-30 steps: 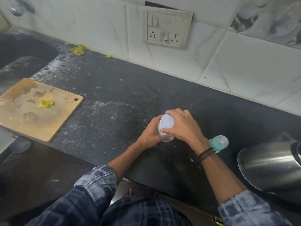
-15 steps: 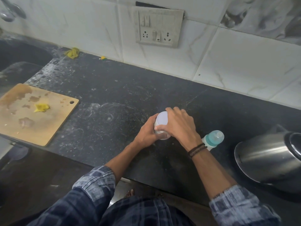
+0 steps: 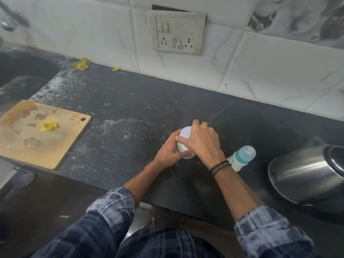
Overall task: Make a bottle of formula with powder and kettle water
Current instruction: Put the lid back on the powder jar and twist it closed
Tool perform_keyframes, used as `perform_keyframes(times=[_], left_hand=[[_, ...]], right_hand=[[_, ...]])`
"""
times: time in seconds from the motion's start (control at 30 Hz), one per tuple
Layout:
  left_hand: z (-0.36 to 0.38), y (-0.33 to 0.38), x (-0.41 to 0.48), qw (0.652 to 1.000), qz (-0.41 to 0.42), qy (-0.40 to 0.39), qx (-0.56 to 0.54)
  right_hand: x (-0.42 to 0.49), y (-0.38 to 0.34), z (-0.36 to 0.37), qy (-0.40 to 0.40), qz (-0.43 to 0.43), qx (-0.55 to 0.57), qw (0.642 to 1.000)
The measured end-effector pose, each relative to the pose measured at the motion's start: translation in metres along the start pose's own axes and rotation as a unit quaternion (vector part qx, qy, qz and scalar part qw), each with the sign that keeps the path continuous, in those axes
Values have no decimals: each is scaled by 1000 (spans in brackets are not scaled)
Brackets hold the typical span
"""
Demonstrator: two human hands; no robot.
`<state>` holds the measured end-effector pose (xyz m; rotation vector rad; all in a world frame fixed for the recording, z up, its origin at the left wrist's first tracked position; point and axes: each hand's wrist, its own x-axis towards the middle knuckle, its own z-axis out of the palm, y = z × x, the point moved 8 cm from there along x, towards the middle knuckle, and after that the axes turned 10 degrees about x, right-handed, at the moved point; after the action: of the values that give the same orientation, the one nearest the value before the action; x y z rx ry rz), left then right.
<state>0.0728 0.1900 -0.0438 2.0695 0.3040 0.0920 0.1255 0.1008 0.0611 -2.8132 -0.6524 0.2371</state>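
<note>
Right near the bench's (image 3: 130,97) front edge stands a small white tub (image 3: 185,132) with a flat lid. The left hand (image 3: 168,151) wraps its side, and the right hand (image 3: 202,142) curls over the lid. A baby bottle (image 3: 244,154) stands just beside it, partly hidden by the right wrist. Next comes a shiny kettle (image 3: 301,175). A wooden board (image 3: 55,146) lies at the left end.

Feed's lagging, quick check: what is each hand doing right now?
Left hand: grips the jar.
Right hand: grips the jar's top.

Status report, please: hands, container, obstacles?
Left hand grips white container body. Right hand grips its lid. Baby bottle capped, close by. Nothing blocking.
</note>
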Motion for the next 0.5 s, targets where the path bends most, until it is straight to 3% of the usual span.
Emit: perform_keyframes(times=[0.17, 0.37, 0.5], left_hand=[[-1, 0, 1, 1000, -1, -4, -11], [3, -2, -2, 1000, -15, -14, -10], [5, -2, -2, 1000, -13, -12, -14]], right_hand=[[3, 1, -2, -5, 20, -12, 1000], [0, -3, -2, -85, -84, 16, 993], [0, 0, -1, -95, -80, 29, 992]])
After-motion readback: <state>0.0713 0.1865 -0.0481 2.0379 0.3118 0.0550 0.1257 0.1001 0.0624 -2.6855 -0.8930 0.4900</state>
